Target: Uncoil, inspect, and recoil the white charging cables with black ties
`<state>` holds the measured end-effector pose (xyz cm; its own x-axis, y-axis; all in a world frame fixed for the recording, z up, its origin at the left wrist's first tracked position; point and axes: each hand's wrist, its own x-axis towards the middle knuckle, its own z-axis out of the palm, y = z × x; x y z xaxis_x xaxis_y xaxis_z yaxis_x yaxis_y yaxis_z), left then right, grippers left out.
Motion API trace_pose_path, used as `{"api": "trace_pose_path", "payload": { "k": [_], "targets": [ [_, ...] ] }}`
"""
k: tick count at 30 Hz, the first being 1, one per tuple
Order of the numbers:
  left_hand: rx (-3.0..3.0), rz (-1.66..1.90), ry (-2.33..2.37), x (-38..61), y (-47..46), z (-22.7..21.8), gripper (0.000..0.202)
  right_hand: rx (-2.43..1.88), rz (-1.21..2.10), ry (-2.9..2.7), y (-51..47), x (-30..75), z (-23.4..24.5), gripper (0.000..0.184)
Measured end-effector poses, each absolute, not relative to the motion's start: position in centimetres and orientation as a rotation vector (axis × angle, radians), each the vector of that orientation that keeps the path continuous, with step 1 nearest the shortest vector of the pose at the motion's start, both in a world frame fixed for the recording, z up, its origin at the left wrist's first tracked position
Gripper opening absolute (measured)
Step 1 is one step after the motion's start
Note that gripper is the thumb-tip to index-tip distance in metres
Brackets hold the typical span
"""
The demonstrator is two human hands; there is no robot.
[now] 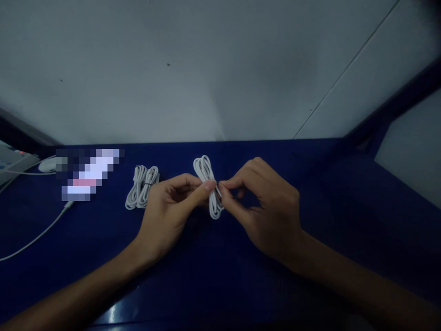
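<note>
A coiled white cable [215, 204] is held upright, tilted slightly, above the blue table. My left hand [168, 207] is closed on its middle, with the thumb across the front of the loops. From the other side, my right hand [265, 202] pinches thumb and forefinger together right at the coil's waist. A small dark spot shows between the two hands there; what the right fingertips grip is too small to make out. Behind my left hand, two more bundled white cables [138, 186] lie side by side, a dark tie visible around one; my hand covers part of them.
A blurred-out lit device [91, 174] lies on the table at left, with a white cord [41, 246] running from its near end. Beyond it are a white rounded object [48, 164] and a white box [17, 161]. A pale wall [193, 101] rises behind the blue table [220, 276].
</note>
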<state>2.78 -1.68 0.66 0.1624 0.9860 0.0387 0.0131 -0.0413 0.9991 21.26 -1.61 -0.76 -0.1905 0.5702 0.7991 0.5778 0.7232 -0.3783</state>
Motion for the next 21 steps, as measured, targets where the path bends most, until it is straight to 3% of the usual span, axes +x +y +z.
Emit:
{"api": "trace_pose_path", "payload": {
  "k": [9, 15, 21],
  "targets": [
    [1.245, 1.097, 1.002, 2.4, -1.4, -0.1, 0.009, -0.861, 0.023, -1.87, -1.5, 21.6, -0.8, 0.016],
    [1.11, 1.067, 0.839, 2.3, -1.4, -0.4, 0.02, -0.886, 0.052, -1.826, -1.4, 21.5, -0.8, 0.015],
    [1.138, 1.111, 0.837, 2.3, -1.3, -0.8, 0.016, -0.916, 0.057, -1.818, -1.5, 21.5, -0.7, 0.012]
  ]
}}
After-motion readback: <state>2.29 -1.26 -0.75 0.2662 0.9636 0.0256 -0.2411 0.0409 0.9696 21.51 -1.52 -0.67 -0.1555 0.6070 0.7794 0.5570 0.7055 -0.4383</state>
